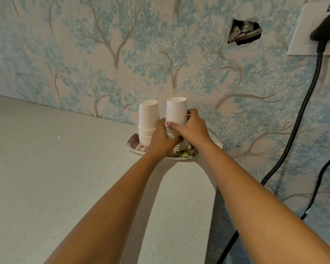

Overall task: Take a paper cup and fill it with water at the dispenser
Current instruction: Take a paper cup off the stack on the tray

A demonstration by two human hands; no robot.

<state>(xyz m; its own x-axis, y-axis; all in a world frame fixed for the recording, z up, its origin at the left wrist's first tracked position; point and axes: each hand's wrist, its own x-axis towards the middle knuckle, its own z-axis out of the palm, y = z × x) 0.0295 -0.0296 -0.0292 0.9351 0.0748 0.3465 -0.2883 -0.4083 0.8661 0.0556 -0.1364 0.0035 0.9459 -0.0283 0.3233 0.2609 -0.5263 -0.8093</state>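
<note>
Two stacks of upside-down white paper cups stand on a patterned tray [132,143] at the back of the counter, against the wall. The left stack [148,122] is untouched. My left hand [161,139] wraps around the lower rims of the right stack [170,133]. My right hand [191,126] grips the top cup [176,110] of that stack, thumb on its front and fingers behind it. The dispenser is out of sight.
The pale speckled counter [65,168] ends at an edge just right of the tray. A wall socket [312,29] with a black plug and cable [301,119] sits at the upper right. A ragged hole [244,32] gapes in the tree-patterned wallpaper.
</note>
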